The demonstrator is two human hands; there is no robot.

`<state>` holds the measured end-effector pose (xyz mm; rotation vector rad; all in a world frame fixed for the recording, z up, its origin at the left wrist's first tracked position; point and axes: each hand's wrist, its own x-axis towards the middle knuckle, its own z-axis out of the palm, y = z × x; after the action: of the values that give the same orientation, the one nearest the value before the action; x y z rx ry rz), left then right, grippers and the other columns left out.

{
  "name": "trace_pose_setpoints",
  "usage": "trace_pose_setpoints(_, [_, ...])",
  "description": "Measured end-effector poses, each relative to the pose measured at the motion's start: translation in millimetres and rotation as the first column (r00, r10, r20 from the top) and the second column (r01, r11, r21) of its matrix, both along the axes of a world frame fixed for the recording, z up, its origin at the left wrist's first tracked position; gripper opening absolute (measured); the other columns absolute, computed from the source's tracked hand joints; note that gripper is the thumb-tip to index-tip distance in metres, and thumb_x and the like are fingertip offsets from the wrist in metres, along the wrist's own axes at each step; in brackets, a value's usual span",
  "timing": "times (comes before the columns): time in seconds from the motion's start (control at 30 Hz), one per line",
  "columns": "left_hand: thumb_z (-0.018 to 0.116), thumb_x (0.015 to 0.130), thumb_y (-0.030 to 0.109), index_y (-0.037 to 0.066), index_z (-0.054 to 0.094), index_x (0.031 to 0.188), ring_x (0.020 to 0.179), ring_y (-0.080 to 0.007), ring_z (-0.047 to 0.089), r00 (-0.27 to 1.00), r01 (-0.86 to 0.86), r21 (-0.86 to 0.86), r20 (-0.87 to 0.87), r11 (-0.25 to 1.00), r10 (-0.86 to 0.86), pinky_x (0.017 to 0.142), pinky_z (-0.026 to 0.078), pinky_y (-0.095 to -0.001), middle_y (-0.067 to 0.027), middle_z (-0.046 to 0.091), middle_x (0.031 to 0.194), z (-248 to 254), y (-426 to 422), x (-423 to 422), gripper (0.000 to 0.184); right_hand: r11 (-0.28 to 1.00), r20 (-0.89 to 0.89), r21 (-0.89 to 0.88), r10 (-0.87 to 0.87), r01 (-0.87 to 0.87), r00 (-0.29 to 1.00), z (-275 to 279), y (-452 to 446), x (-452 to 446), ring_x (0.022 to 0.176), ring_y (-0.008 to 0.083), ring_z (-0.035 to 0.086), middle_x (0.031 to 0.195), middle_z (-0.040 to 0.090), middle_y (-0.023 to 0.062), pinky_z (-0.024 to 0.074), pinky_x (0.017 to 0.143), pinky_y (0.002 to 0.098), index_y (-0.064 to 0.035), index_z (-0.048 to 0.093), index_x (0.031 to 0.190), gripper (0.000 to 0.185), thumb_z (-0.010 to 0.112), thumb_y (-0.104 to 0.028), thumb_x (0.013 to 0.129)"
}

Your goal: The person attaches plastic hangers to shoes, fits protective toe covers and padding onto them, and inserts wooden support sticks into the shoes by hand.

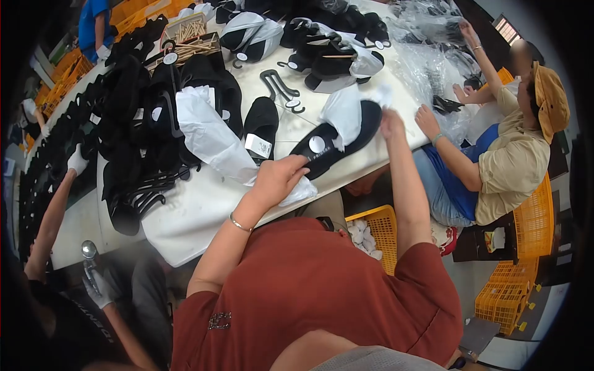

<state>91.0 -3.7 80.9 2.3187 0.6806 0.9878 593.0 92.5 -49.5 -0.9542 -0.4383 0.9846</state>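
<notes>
A black slipper (356,144) with a round white sticker on its insole lies tilted at the table's front edge. White tissue paper (344,114) covers its strap. My left hand (281,178) grips the heel end, fingers closed on its edge. Just beyond the toe is my right hand (391,125), smeared by motion, so its grip does not show. A blurred white bit (384,94) sits above it. Beside my left hand are a long sheet of white paper (213,133) and another black slipper (262,120) with a white label.
Black plastic hangers (279,86) lie mid-table. Piled black slippers (127,93) and a box of wooden sticks (189,34) stand left. A co-worker in a tan hat (550,99) sits right, near clear plastic bags (427,55). Below is a yellow basket (387,229). Gloved co-workers are left.
</notes>
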Motion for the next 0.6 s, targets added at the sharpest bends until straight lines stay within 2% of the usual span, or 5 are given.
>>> trace_pose_setpoints(0.07, [0.068,0.092,0.015,0.006,0.062,0.095,0.073,-0.0362,0.066,1.0,-0.008,0.002,-0.024,1.0,0.008,0.06,0.05,-0.0446,-0.0136,0.064,0.081,0,-5,0,0.012,0.921,0.03,0.388,-0.035,0.021,0.999,71,0,-15,0.112,0.0322,0.067,0.108,0.068,0.0178,0.0539,0.106,0.0453,0.0024,0.061,0.094,0.004,0.06,0.005,0.091])
trace_pose_setpoints(0.2, [0.068,0.092,0.015,0.005,0.062,0.097,0.077,-0.0375,0.067,0.972,-0.105,-0.027,-0.213,0.994,0.097,0.062,0.051,-0.0465,-0.0148,0.067,0.085,-14,-2,10,0.013,0.798,0.145,0.602,-0.103,-0.005,0.984,237,-25,-50,0.11,0.0346,0.069,0.114,0.07,0.0201,0.0524,0.107,0.0515,0.0035,0.061,0.1,0.005,0.061,0.002,0.096])
trace_pose_setpoints(0.43, [0.065,0.092,0.016,0.005,0.068,0.105,0.082,-0.0373,0.07,0.918,-0.216,-0.028,-0.346,0.976,0.194,0.07,0.054,-0.0482,-0.0147,0.072,0.095,-13,12,21,0.017,0.488,0.206,0.873,-0.401,0.018,0.893,341,-117,-160,0.115,0.0369,0.067,0.116,0.069,0.0222,0.0506,0.108,0.0535,0.0016,0.06,0.109,0.01,0.056,0.003,0.1])
trace_pose_setpoints(0.53, [0.065,0.094,0.014,0.005,0.07,0.106,0.087,-0.0335,0.071,0.961,-0.19,-0.079,-0.218,0.979,0.169,0.074,0.054,-0.0442,-0.0157,0.072,0.096,-2,9,20,0.016,0.417,0.211,0.909,-0.5,0.02,0.84,354,-140,-189,0.111,0.0339,0.069,0.115,0.069,0.0214,0.0545,0.104,0.0498,0.0027,0.059,0.108,0.012,0.057,0.008,0.097])
trace_pose_setpoints(0.6, [0.063,0.097,0.013,0.004,0.07,0.105,0.091,-0.0235,0.07,0.923,-0.143,-0.204,0.327,0.969,0.205,0.075,0.053,-0.0361,-0.0123,0.072,0.096,13,2,23,0.015,0.544,0.496,0.834,-0.668,-0.091,0.555,346,-152,-209,0.103,0.0283,0.071,0.111,0.069,0.018,0.0592,0.098,0.0436,0.0024,0.059,0.109,0.018,0.057,0.012,0.094])
